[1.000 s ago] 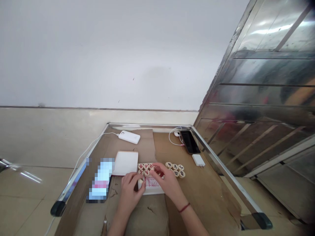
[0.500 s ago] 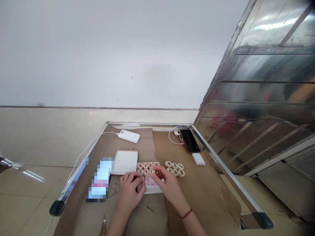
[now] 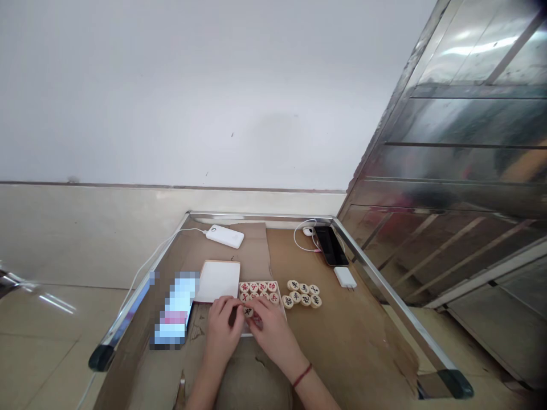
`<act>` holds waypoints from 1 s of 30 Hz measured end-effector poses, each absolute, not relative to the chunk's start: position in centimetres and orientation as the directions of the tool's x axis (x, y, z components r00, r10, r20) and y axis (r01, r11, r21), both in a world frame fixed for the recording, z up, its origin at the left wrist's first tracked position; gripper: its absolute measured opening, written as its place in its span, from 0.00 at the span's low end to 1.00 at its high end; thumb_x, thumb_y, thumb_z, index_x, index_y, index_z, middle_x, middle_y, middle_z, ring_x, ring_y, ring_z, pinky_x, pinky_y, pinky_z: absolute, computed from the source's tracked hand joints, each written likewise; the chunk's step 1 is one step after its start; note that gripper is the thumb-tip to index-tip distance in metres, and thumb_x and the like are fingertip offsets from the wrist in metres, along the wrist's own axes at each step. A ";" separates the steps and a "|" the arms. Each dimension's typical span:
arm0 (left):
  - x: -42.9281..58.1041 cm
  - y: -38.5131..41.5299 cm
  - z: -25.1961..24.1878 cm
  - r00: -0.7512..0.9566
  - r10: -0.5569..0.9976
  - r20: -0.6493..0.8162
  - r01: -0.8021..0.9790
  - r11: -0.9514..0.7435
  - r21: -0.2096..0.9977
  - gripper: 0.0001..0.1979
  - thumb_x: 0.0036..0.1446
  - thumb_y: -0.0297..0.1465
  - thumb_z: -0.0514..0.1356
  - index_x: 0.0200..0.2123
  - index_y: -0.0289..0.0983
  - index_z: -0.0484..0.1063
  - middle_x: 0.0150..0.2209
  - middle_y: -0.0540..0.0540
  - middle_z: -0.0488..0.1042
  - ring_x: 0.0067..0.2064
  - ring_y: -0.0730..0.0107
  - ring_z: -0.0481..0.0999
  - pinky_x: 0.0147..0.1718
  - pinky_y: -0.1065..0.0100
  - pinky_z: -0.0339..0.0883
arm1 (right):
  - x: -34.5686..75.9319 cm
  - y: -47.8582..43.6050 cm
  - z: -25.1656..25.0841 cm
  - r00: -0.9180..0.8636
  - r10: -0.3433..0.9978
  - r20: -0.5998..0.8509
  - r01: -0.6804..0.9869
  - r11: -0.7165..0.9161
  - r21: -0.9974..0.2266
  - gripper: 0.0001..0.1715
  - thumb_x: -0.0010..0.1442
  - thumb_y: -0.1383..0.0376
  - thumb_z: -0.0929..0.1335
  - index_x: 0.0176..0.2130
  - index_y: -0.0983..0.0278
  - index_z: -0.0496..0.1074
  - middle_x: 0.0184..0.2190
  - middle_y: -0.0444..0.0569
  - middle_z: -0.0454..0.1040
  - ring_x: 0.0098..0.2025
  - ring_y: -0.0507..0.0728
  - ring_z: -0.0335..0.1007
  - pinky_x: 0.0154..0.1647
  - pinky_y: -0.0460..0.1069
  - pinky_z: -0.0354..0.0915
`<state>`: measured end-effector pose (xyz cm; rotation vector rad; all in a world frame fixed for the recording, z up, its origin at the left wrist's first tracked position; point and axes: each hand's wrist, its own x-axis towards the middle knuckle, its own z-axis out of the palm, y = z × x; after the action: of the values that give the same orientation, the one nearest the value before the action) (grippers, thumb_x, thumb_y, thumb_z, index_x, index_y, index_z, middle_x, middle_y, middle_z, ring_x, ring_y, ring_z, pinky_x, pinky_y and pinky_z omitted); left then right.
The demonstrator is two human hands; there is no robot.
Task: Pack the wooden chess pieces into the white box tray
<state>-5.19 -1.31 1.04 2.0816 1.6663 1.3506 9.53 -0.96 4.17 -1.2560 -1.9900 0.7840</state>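
A small shallow box (image 3: 280,299) lies on the cardboard-covered table and holds round wooden chess pieces with red characters (image 3: 257,288). My left hand (image 3: 224,328) rests at the box's near-left corner with its fingers curled against the edge. My right hand (image 3: 269,327) lies over the box's near half, fingers pinched on a piece (image 3: 248,311) at the front row. A loose group of several pieces with black characters (image 3: 303,294) sits just right of the box. The box's white lid (image 3: 217,281) lies to the left.
A white power bank (image 3: 224,236) with a cable lies at the back left, a dark phone (image 3: 330,245) and white charger (image 3: 344,277) at the back right. A blurred flat object (image 3: 175,309) lies at the left. Metal rails (image 3: 376,279) edge the table; a metal shutter stands to the right.
My right hand has moved left and nearer me, from the box's far-right part to its near row. More red pieces now stand in the box's far rows. The left hand has barely moved.
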 end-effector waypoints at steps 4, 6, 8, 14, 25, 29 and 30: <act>-5.4 -1.3 1.2 -0.045 0.878 0.476 0.634 -0.343 0.693 0.12 0.62 0.31 0.48 0.30 0.39 0.69 0.32 0.45 0.73 0.36 0.65 0.73 0.38 0.64 0.67 | 9.1 -0.8 4.4 -0.327 0.930 0.168 0.600 0.341 -0.723 0.19 0.52 0.78 0.62 0.39 0.61 0.72 0.39 0.48 0.72 0.40 0.56 0.69 0.41 0.48 0.63; -5.5 -1.3 1.1 -0.069 0.898 0.435 0.605 -0.309 0.734 0.13 0.63 0.31 0.47 0.29 0.39 0.68 0.30 0.46 0.72 0.34 0.66 0.73 0.36 0.66 0.67 | 9.2 -0.8 4.5 -0.310 0.941 0.133 0.657 0.313 -0.686 0.17 0.53 0.76 0.63 0.40 0.61 0.71 0.40 0.49 0.73 0.41 0.56 0.70 0.42 0.48 0.62; -5.5 -1.3 1.0 -0.091 0.913 0.398 0.586 -0.274 0.763 0.14 0.63 0.33 0.47 0.28 0.39 0.67 0.28 0.47 0.73 0.33 0.67 0.73 0.34 0.67 0.67 | 9.3 -0.7 4.6 -0.307 0.949 0.079 0.722 0.286 -0.631 0.16 0.54 0.75 0.64 0.42 0.61 0.70 0.38 0.49 0.74 0.41 0.57 0.70 0.41 0.48 0.61; -5.6 -1.2 0.5 -0.111 0.925 0.364 0.585 -0.235 0.776 0.14 0.62 0.34 0.48 0.29 0.38 0.69 0.28 0.48 0.74 0.31 0.68 0.74 0.32 0.69 0.67 | 9.0 -0.4 4.6 -0.306 0.952 -0.026 0.827 0.252 -0.502 0.13 0.56 0.74 0.64 0.41 0.62 0.68 0.33 0.48 0.76 0.37 0.57 0.72 0.34 0.46 0.55; -5.4 -1.8 1.3 0.107 0.828 0.550 0.663 -0.472 0.581 0.10 0.57 0.29 0.53 0.30 0.40 0.74 0.39 0.43 0.73 0.44 0.61 0.70 0.44 0.59 0.66 | 12.1 1.0 4.8 -0.177 0.969 0.174 0.728 0.248 -0.639 0.08 0.60 0.67 0.61 0.38 0.62 0.69 0.32 0.47 0.75 0.34 0.55 0.70 0.35 0.47 0.59; -5.3 -1.8 1.5 0.104 0.829 0.550 0.658 -0.472 0.587 0.10 0.56 0.29 0.53 0.28 0.40 0.74 0.39 0.42 0.72 0.43 0.60 0.70 0.43 0.58 0.67 | 16.1 3.9 5.2 0.056 0.987 0.151 0.882 0.022 -0.471 0.12 0.61 0.66 0.61 0.40 0.64 0.71 0.42 0.54 0.73 0.39 0.57 0.71 0.38 0.48 0.59; -5.2 -1.8 1.6 0.094 0.832 0.546 0.653 -0.466 0.597 0.10 0.56 0.29 0.53 0.28 0.40 0.74 0.38 0.42 0.72 0.43 0.60 0.70 0.43 0.59 0.67 | 16.8 4.6 5.2 0.077 0.993 0.093 0.907 -0.031 -0.420 0.13 0.60 0.65 0.61 0.42 0.65 0.71 0.44 0.55 0.73 0.40 0.57 0.72 0.37 0.48 0.59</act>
<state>-5.25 -1.75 1.60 2.1639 1.4970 1.3082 16.83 4.61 5.23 -1.9936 -1.8830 0.3181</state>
